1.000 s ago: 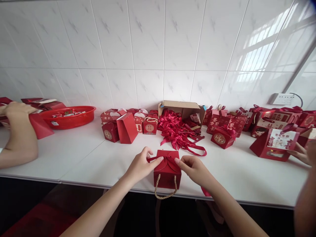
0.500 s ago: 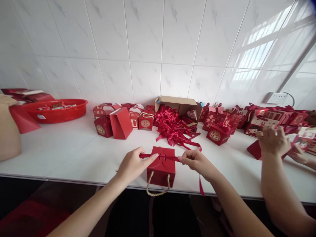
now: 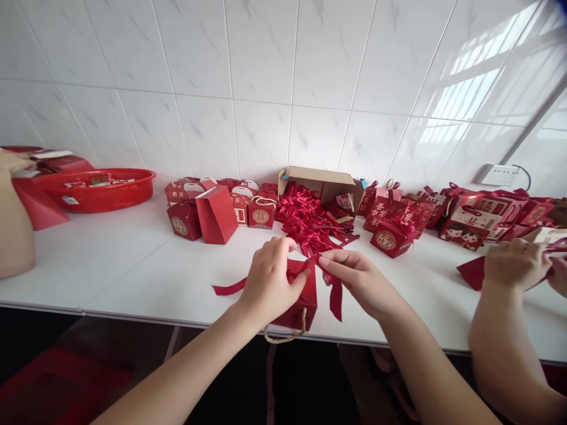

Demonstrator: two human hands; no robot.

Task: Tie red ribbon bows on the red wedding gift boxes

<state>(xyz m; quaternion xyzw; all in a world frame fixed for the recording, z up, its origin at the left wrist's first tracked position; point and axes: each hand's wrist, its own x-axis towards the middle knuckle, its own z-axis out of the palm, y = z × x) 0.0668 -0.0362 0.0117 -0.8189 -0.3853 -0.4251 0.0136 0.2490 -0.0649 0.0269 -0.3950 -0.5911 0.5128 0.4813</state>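
Observation:
A red box (image 3: 295, 316) with a rope handle (image 3: 286, 339) stands at the table's front edge, partly covered by my left hand. Over its top, my left hand (image 3: 273, 276) is closed on a red ribbon (image 3: 336, 300), thumb resting near the box's slots. One ribbon end sticks out to the left of that hand. My right hand (image 3: 349, 273) pinches the ribbon just right of the box top, and the other end hangs below its fingers. The part between my fingertips is partly hidden.
Behind lies a ribbon pile (image 3: 301, 212) spilling from a cardboard box (image 3: 321, 175). Red gift boxes (image 3: 262, 213) flank it, with more at right (image 3: 392, 239). A red basin (image 3: 110, 195) stands at left. Another person's hands (image 3: 514, 265) work at the right edge.
My hands have moved closer together over the box; the ribbon, pulled straight across before, now crosses or loops near my right fingertips. The other person's hands have shifted right.

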